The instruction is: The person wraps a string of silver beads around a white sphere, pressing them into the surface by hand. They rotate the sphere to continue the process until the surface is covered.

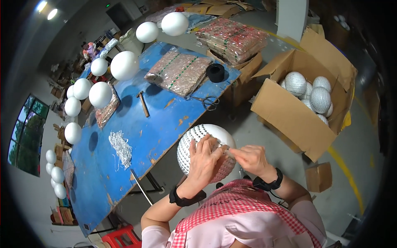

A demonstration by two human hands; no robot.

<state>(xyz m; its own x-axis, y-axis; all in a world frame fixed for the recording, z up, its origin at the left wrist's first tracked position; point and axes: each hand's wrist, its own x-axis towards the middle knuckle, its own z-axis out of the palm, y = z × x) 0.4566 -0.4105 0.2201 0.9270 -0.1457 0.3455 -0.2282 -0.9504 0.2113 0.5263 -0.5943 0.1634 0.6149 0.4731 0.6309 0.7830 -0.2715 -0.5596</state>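
Observation:
A white ball (pixel 221 133), partly covered with rows of silver beads, sits in front of my body, just off the table's near edge. Spread over its top, the fingers of my left hand (pixel 202 159) press against the beads and steady it. At the ball's right side, my right hand (pixel 253 159) is closed in a pinch, its fingertips close to the left fingers. What lies in that pinch is too small to make out. A bundle of silver bead strands (pixel 120 149) lies on the blue table to the left.
The blue table (pixel 157 128) carries a hammer (pixel 143 104), scissors (pixel 206 102), a black tape roll (pixel 215 72) and plastic-wrapped packs (pixel 180 71). Several white balls (pixel 125 65) stand along its far and left sides. An open carton (pixel 293 113) of beaded balls (pixel 320 99) is at right; a red stool (pixel 122 237) is lower left.

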